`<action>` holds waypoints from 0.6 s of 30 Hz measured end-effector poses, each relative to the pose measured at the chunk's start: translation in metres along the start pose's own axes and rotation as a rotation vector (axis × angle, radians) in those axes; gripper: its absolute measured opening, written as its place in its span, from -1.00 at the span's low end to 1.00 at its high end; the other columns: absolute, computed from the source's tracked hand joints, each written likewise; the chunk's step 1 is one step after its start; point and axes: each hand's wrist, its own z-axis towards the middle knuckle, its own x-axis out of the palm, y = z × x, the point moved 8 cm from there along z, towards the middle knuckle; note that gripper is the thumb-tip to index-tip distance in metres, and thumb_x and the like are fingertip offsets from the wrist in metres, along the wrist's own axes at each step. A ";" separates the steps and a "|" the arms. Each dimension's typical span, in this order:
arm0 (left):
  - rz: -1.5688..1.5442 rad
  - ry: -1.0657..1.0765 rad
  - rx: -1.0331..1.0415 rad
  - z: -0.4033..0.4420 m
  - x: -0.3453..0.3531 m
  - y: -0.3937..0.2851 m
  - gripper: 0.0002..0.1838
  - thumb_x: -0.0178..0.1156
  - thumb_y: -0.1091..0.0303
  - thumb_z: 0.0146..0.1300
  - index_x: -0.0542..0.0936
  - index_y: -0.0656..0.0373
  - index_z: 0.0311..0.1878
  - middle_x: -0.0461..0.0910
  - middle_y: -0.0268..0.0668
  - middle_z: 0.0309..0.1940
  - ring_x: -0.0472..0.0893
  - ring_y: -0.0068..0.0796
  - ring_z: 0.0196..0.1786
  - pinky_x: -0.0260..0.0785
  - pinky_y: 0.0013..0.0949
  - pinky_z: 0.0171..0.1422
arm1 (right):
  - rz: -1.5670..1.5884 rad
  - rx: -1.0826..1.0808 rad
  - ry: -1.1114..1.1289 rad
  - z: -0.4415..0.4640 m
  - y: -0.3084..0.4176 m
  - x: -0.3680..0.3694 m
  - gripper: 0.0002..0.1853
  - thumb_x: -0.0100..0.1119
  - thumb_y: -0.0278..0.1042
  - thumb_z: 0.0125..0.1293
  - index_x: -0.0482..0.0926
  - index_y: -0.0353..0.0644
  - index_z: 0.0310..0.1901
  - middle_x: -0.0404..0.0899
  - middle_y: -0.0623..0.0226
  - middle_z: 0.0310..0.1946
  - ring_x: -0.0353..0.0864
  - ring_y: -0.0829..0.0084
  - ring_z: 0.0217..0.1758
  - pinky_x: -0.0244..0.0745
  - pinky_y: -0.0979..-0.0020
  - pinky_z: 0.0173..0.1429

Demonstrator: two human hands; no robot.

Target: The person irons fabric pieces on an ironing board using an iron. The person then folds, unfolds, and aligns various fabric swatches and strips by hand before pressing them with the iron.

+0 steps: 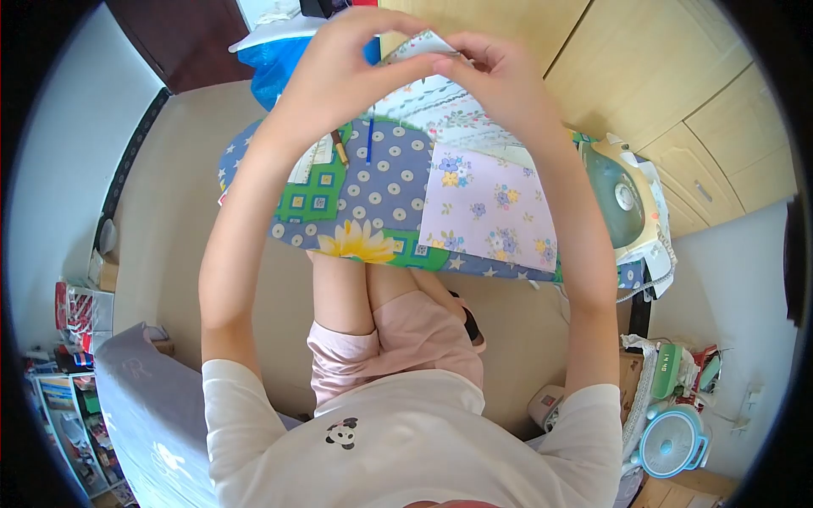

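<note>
Both hands are raised over the far part of the ironing board, pinching a white floral fabric piece (453, 110) along its folded top edge. My left hand (360, 63) grips it with thumb and fingers closed. My right hand (500, 72) pinches the same edge, and the two thumbs almost meet. The fabric's lower part hangs or lies beyond my right wrist; I cannot tell which. Closer to me, a pale pink floral fabric square (491, 207) lies flat on the patterned ironing board (385, 190).
An iron (622, 195) with a cord stands at the board's right end. Left on the board are a blue pen (369, 142), a brown-handled tool (340, 147) and a white ruler (303, 165). A blue bag (275, 72) is behind; wooden cabinets (652, 68) stand back right.
</note>
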 end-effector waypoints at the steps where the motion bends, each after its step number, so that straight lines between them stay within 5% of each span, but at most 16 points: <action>1: -0.017 0.070 0.056 0.006 0.005 -0.009 -0.74 0.30 0.32 0.18 0.63 0.25 -0.11 0.65 -0.33 -0.29 0.58 -0.63 -0.19 0.41 -0.50 -0.05 | -0.044 -0.073 -0.017 -0.003 0.007 0.001 -0.74 0.27 -0.23 0.20 0.66 -0.23 -0.18 0.59 0.47 -0.52 0.42 0.70 -0.52 0.26 0.60 -0.46; 5: 0.045 0.121 0.046 0.012 0.009 -0.010 -0.81 0.27 0.35 0.21 0.64 0.27 -0.19 0.65 -0.39 -0.39 0.57 -0.70 -0.26 0.41 -0.51 -0.13 | -0.124 -0.048 -0.035 -0.018 0.011 -0.004 -0.75 0.26 -0.24 0.20 0.66 -0.26 -0.24 0.52 0.46 -0.60 0.39 0.70 -0.56 0.24 0.56 -0.49; 10: -0.402 -0.025 -0.326 0.003 0.000 -0.010 -0.94 0.07 0.52 0.33 0.50 0.28 -0.28 0.58 -0.36 -0.46 0.53 -0.73 -0.43 0.36 -0.64 -0.35 | -0.131 0.140 0.008 -0.044 -0.003 -0.025 -0.76 0.27 -0.27 0.21 0.65 -0.29 -0.22 0.58 0.44 -0.48 0.47 0.68 -0.42 0.35 0.57 -0.33; 14: -0.445 -0.086 -0.245 0.001 -0.012 0.001 -0.93 0.09 0.48 0.34 0.50 0.25 -0.27 0.58 -0.40 -0.42 0.51 -0.78 -0.39 0.34 -0.66 -0.31 | -0.275 0.238 0.056 -0.069 -0.016 -0.047 -0.76 0.27 -0.31 0.22 0.64 -0.30 -0.18 0.62 0.46 -0.39 0.52 0.71 -0.31 0.41 0.62 -0.21; 15: -0.296 -0.061 -0.225 -0.002 -0.013 0.016 -0.81 0.16 0.34 0.31 0.60 0.25 -0.13 0.65 -0.41 -0.36 0.57 -0.75 -0.26 0.39 -0.58 -0.16 | -0.275 0.241 0.055 -0.074 -0.020 -0.049 -0.76 0.27 -0.31 0.22 0.64 -0.30 -0.18 0.62 0.46 -0.39 0.52 0.71 -0.31 0.41 0.62 -0.21; 18: -0.337 -0.015 -0.196 -0.001 -0.009 0.047 -0.73 0.07 0.24 0.37 0.56 0.21 -0.03 0.63 -0.41 -0.30 0.56 -0.72 -0.26 0.38 -0.61 -0.15 | -0.145 0.212 -0.189 -0.086 -0.021 -0.074 -0.76 0.26 -0.25 0.20 0.66 -0.27 -0.23 0.62 0.46 -0.42 0.53 0.65 -0.35 0.40 0.57 -0.22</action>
